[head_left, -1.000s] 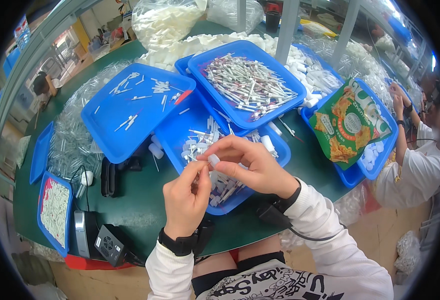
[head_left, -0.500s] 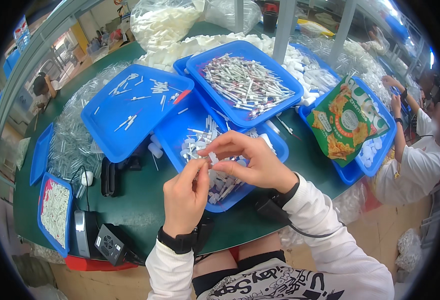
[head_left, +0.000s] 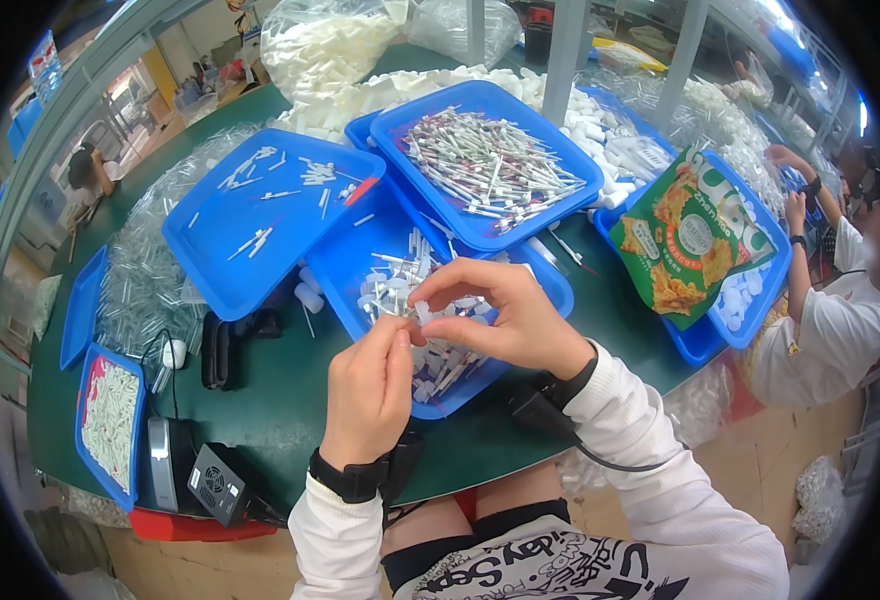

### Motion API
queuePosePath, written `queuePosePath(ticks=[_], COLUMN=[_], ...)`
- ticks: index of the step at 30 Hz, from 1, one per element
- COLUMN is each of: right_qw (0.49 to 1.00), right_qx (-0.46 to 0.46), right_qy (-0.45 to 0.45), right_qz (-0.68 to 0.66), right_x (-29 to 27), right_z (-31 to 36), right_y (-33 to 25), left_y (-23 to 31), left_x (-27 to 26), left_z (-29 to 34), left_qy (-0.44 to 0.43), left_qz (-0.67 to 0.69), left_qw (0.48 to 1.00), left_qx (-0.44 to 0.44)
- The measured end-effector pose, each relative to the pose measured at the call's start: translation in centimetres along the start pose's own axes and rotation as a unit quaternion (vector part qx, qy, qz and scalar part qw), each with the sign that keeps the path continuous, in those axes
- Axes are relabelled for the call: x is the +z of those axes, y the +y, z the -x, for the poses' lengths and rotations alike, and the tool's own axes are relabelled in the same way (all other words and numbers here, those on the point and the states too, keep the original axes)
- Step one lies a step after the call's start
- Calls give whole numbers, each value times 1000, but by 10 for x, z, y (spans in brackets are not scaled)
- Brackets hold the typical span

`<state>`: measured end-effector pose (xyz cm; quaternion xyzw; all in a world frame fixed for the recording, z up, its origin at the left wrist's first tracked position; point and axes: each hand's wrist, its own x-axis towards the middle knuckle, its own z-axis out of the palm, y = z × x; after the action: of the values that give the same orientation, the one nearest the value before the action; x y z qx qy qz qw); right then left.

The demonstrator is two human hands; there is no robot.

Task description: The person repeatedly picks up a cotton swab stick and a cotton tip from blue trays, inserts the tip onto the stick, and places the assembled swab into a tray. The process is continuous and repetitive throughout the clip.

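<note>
My left hand (head_left: 368, 388) and my right hand (head_left: 508, 312) meet over the near blue tray (head_left: 345, 298). Between my right thumb and forefinger is a small whitish plastic piece (head_left: 423, 312). The left fingers are pinched together against its lower end; whatever they grip is hidden. Below my hands the tray holds a mix of white caps and thin white stick-like parts (head_left: 447, 368). Behind it, a second blue tray (head_left: 388, 128) is heaped with thin white rods with dark red ends (head_left: 490, 165). Another blue tray (head_left: 230, 225), at the left, carries a few scattered rods.
Clear plastic tubes (head_left: 145, 265) are piled at the left, near a small tray of pale parts (head_left: 110, 420) and a black fan box (head_left: 222, 487). A green snack bag (head_left: 685, 240) lies on trays at the right. White caps (head_left: 330, 112) heap behind. Another person (head_left: 830, 300) works at right.
My two hands stay together over the tray with only small finger shifts. The right fingertips have moved slightly, and the left thumb now lies more along the forefinger.
</note>
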<state>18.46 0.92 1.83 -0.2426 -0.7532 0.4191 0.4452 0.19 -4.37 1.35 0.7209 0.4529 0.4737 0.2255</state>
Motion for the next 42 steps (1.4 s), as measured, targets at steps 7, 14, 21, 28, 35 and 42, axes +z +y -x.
queuePosePath(ticks=[7,14,21,28,35,42], right_qw=[999,999,998,992,996,992], right_qx=[11,-23,-42,30,34,48], right_qy=[-14,-27,-2,16,20,30], right_qz=[-46,7,-56,-123,-84,-111], right_x=[0,3,0,1,1,4], right_z=[1,-1,0,-1,1,3], right_y=[3,4,7,1,5,7], left_y=[0,1,6,0,-3,0], left_x=[-1,-6,-1,3,4,4], left_z=[1,1,3,-1,1,2], left_qy=[-13,-43,-8,111,129,129], left_qz=[-49,-42,56,-6,-56,-121], left_qw=[999,998,997,993,988,977], left_qx=[2,-16,-47,40,68,118])
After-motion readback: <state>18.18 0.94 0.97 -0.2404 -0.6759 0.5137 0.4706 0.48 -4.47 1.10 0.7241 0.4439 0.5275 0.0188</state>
